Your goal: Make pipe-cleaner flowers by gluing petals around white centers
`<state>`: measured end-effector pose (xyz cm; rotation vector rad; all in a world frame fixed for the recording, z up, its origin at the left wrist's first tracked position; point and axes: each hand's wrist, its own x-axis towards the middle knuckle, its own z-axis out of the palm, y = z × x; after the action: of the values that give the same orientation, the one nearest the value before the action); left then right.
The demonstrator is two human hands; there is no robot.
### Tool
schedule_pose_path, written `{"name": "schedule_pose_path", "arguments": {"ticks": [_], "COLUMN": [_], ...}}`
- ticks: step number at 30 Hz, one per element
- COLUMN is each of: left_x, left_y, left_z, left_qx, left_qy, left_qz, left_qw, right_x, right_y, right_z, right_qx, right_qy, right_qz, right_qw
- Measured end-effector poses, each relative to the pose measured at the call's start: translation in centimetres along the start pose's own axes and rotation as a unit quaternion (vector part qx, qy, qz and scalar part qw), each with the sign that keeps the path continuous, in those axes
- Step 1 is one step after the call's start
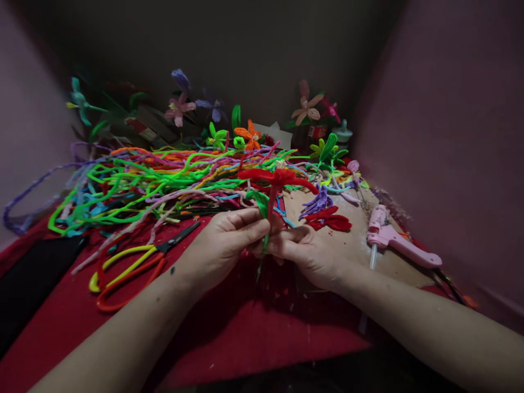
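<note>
Both my hands meet over the red cloth, holding a red pipe-cleaner flower (280, 177) upright by its stem. The flower has spread red petals and a pale centre. My left hand (229, 240) pinches a green pipe-cleaner leaf (262, 203) against the stem between thumb and fingers. Just below, my right hand (301, 251) has its fingers closed around the lower stem, whose thin end pokes out underneath. Part of the stem is hidden by my fingers. Loose red petals (329, 219) and a purple pipe-cleaner piece (317, 203) lie beyond my right hand.
Scissors (139, 262) with yellow and orange handles lie left of my left hand. A pink glue gun (395, 237) rests on a cardboard piece (347, 251) at right. Coloured pipe cleaners (164, 174) pile up behind, with finished flowers (180, 109) at the back. A black object (36, 278) lies left.
</note>
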<state>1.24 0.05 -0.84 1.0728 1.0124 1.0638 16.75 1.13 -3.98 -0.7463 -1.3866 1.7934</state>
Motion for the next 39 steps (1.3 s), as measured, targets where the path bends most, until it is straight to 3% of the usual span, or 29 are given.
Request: {"name": "schedule_pose_path", "arguments": {"ticks": [2, 5, 10, 14, 19, 28, 34, 39], "left_x": [0.1, 0.0, -0.4, -0.4, -0.2, 0.4, 0.3, 0.0], "left_y": [0.0, 0.2, 0.8, 1.0, 0.5, 0.0, -0.2, 0.2], "left_z": [0.1, 0.4, 0.5, -0.2, -0.8, -0.6, -0.2, 0.1], "left_qx": [0.01, 0.069, 0.084, 0.012, -0.045, -0.117, -0.12, -0.004], "left_qy": [-0.014, 0.023, 0.054, 0.003, -0.03, -0.092, -0.017, -0.009], "left_qz": [-0.009, 0.002, 0.026, -0.009, -0.062, -0.086, -0.033, -0.032], "left_qw": [1.0, 0.997, 0.995, 1.0, 0.997, 0.985, 0.992, 0.999], "right_x": [0.0, -0.1, -0.2, -0.5, -0.6, -0.2, -0.1, -0.1], "right_y": [0.0, -0.1, -0.6, -1.5, -1.8, 0.2, -0.2, -0.4], "right_z": [0.0, 0.0, 0.0, -0.1, 0.1, 0.0, -0.2, -0.2], "right_qx": [-0.027, -0.067, -0.128, -0.146, -0.174, -0.006, -0.011, -0.036], "right_qy": [0.003, 0.011, -0.032, -0.088, -0.067, -0.048, -0.022, -0.028], "right_qz": [-0.004, 0.003, -0.059, -0.01, -0.013, 0.015, 0.014, -0.021], "right_qw": [1.0, 0.998, 0.99, 0.985, 0.982, 0.999, 1.0, 0.999]}}
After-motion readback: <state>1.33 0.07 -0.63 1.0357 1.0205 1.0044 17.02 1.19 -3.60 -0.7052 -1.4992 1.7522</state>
